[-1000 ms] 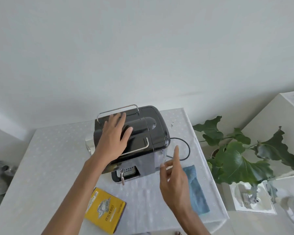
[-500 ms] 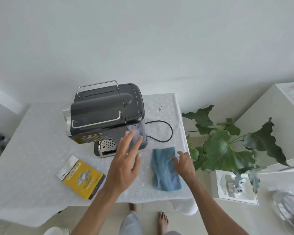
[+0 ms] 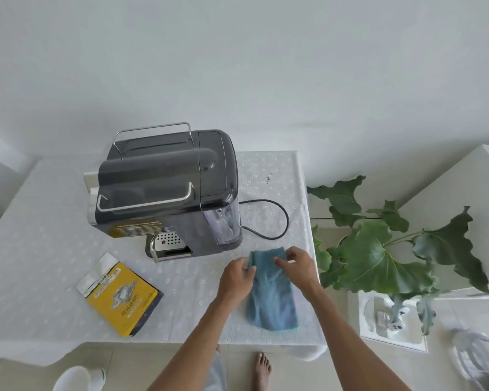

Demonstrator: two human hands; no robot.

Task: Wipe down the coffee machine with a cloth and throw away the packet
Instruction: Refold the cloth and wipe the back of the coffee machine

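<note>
The blue cloth (image 3: 271, 294) is laid on the white tablecloth (image 3: 40, 249) near the front right corner of the table, just in front of the coffee machine (image 3: 167, 190); its far end is gathered and lifted slightly, while its near end lies flat close to the table edge. The far left corner of the cloth is pinched by the left hand (image 3: 236, 276), fingers closed on the fabric; the far right part is gripped by the right hand (image 3: 295, 266), whose fingers are curled over the cloth's upper edge. The dark grey coffee machine is stood toward the back of the table, with 2 metal rails seen on its top, a clear tank at its right side and a perforated metal tray at its front; a black cable (image 3: 277, 221) is looped on the tablecloth to its right. The yellow packet (image 3: 122, 297) is laid flat at the front left, well apart from the cloth and both hands. A leafy green plant (image 3: 378, 249) is seen beside the table on the right; bare toes (image 3: 263, 368) are visible on the floor below the table edge.
</note>
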